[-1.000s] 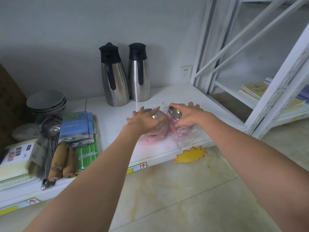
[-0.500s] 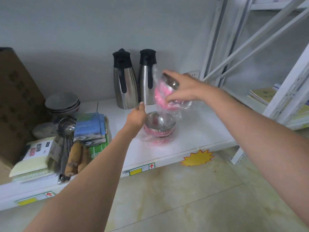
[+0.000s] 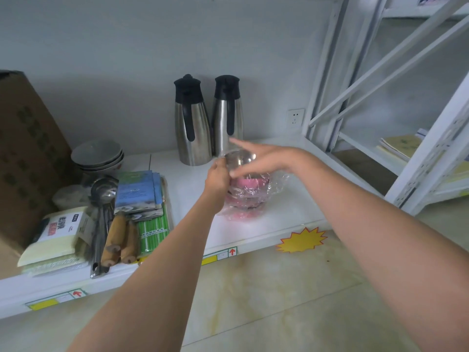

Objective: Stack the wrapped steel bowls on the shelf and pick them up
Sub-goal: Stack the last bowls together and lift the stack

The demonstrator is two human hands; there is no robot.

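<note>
Wrapped steel bowls (image 3: 247,185) stacked on shelf (image 3: 291,199), at 6 o'clock from two flasks (image 3: 208,123). Left hand (image 3: 217,175) gripping near rim. Right hand (image 3: 262,158) over top, fingers splayed, blurred.

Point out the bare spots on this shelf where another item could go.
Bare shelf lies right of the wrapped bowls, up to the white rack post. A narrower strip runs between the bowls and the blue packets, under the left hand. The left end, around the ladles and cardboard box, is crowded.
</note>
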